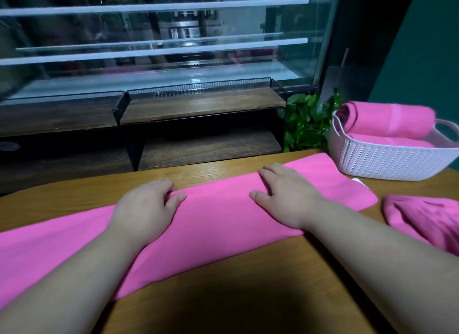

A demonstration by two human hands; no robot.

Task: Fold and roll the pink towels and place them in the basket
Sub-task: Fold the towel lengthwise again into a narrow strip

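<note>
Wooden worktop [223,296], head view, near to far. A pink towel [213,224], folded to a long band, lies flat across the worktop from near left to far right. The left hand [146,207] curls its fingers over the band's far edge and grips it. The right hand [285,197] rests flat and open on the cloth farther right. A second, crumpled towel [422,219] waits at the right edge. Beyond it, at far right, stands the white basket [387,159], which already holds rolled towels [390,120]. A plant [308,120] stands just left of the basket, and a glass case [149,48] fills the background.

The step appears to be smoothing the fold before rolling. It goes best with the edges aligned, creases pressed outward under the flat palm, and the roll started tightly and squarely from one end so that it does not cone.
</note>
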